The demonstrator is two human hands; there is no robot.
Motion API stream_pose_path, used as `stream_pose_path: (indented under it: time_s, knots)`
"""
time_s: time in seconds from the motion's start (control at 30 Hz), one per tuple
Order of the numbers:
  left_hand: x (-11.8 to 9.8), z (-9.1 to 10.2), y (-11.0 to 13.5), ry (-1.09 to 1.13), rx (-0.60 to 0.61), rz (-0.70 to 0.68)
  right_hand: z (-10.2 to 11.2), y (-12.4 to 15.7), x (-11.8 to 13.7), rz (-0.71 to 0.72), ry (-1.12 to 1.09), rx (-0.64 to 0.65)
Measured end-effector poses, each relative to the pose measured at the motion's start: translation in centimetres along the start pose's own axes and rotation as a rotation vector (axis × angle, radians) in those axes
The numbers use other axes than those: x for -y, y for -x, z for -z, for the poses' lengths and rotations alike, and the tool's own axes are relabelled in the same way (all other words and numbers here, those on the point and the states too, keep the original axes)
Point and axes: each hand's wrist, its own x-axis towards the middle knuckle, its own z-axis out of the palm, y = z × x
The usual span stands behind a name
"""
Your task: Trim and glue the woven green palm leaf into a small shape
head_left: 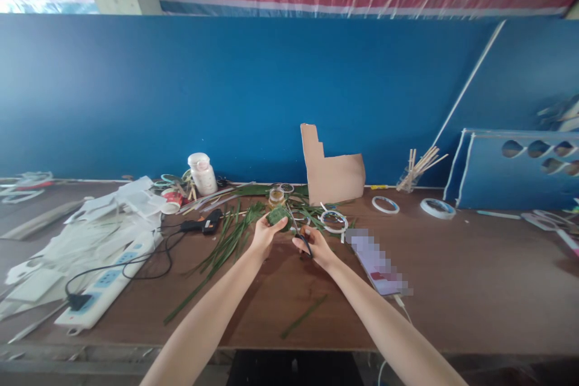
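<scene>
Near the middle of the table, my left hand point(266, 230) is closed on a small green woven piece point(277, 216), roughly round. My right hand point(315, 245) grips a pair of scissors point(304, 243) by the dark handles. The blades point up and away, close to the green piece's right side; whether they touch it I cannot tell. Long green leaf strips point(226, 244) lie spread to the left of my hands, and one short strip point(304, 316) rests nearer me. A small glass jar point(276, 195) stands just beyond the green piece.
A glue gun point(203, 223), a power strip point(106, 283) and heaped white scraps point(85, 232) lie left. Behind stand a white bottle point(202, 175) and cut cardboard point(337, 176). Right are tape rolls point(436, 209), a phone point(377, 262) and a glass of sticks point(409, 180).
</scene>
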Motion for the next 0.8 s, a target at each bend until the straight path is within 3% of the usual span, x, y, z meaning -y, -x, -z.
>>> stream_pose_path:
  time_s: [0.3, 0.8]
  knots:
    - [0.62, 0.15, -0.2, -0.011, -0.029, -0.017, 0.13, -0.1, -0.1, 0.05, 0.148, -0.056]
    - [-0.18, -0.49, 0.41, 0.018, -0.065, 0.024, 0.0, -0.14, 0.26, 0.049, 0.12, -0.068]
